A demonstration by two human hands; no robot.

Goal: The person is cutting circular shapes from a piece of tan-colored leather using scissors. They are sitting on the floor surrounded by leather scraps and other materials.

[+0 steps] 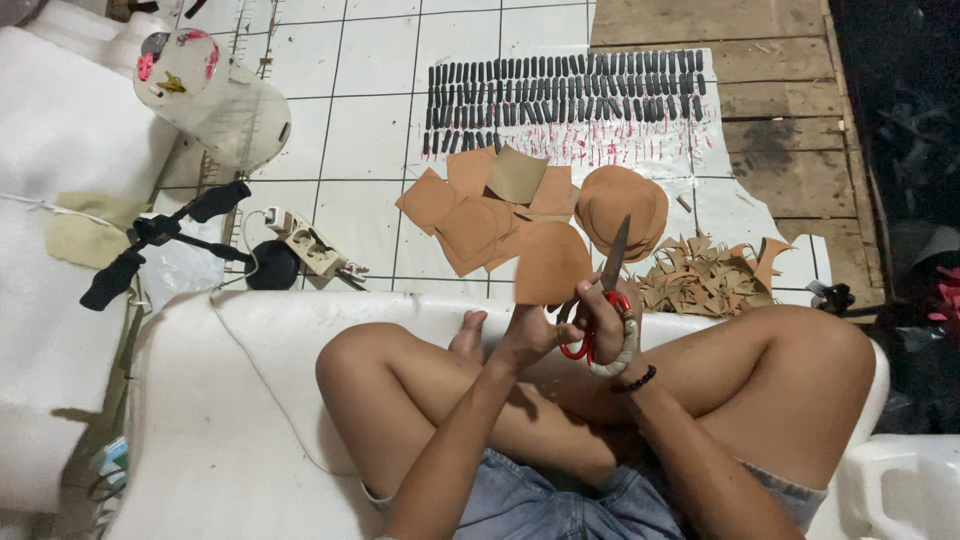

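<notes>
The left hand (527,335) holds a brown piece (551,264), the right hand (600,325) grips scissors (603,300); rounded pieces (620,205) look finished, squares (480,210) uncut.

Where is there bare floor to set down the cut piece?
Bare tile lies between the clear plastic container and the rows of dark pieces. Smaller patch between the power strip and the tan squares. Crowded ahead: round stack, scraps.
</notes>
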